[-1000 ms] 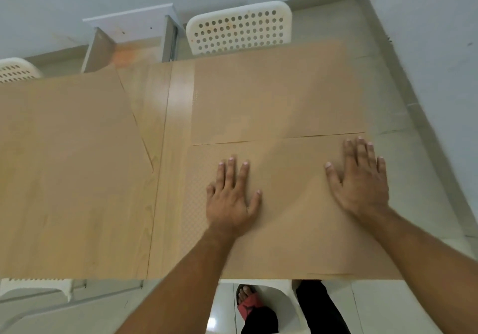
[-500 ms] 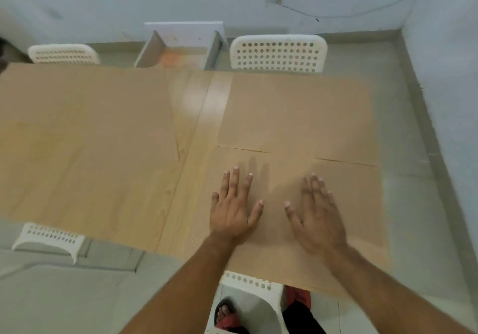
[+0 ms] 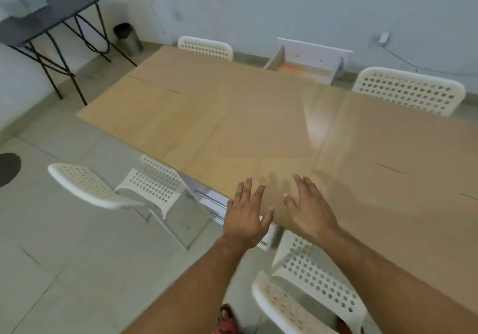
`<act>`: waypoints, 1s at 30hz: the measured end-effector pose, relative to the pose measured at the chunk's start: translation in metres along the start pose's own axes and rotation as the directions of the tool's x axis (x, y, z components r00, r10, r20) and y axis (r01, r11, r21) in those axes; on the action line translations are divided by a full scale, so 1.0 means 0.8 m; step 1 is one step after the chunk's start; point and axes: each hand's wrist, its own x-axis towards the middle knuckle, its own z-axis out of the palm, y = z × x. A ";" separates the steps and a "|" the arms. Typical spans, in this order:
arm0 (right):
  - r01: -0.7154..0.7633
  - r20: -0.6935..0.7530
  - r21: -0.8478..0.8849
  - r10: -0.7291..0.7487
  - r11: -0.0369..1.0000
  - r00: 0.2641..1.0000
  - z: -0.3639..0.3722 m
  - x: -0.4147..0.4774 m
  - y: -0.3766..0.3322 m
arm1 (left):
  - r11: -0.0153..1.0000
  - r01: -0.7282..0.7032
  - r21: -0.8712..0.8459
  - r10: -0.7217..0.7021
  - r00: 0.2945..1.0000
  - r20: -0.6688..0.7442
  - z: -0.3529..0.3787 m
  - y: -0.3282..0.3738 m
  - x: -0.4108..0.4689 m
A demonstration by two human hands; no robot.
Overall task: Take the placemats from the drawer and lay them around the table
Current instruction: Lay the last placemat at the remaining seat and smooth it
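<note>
Both hands are spread flat and hold nothing: the left hand (image 3: 245, 217) overhangs the near edge of the table (image 3: 319, 119), and the right hand (image 3: 311, 210) sits just inside that edge over a placemat (image 3: 232, 139); whether it touches I cannot tell. Smoothing is best done with flat palms sweeping outward, squaring the mat to the edge without shoving its neighbours. The mats are thin, matte, tan rectangles, close in colour to the glossy pale wood.
</note>
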 end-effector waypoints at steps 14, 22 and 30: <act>-0.342 -0.011 0.346 0.368 0.874 0.930 0.058 0.053 -0.135 | 0.999 -0.037 0.030 0.032 0.987 0.155 -0.124 -0.152 0.050; -0.432 0.101 0.835 0.676 0.341 0.730 0.066 0.138 -0.136 | 0.964 -0.224 0.144 0.186 0.953 0.239 -0.132 -0.142 0.165; -0.328 0.310 0.934 0.774 -0.140 0.552 0.079 0.208 -0.135 | 0.885 -0.395 0.247 0.270 0.866 0.420 -0.105 -0.138 0.281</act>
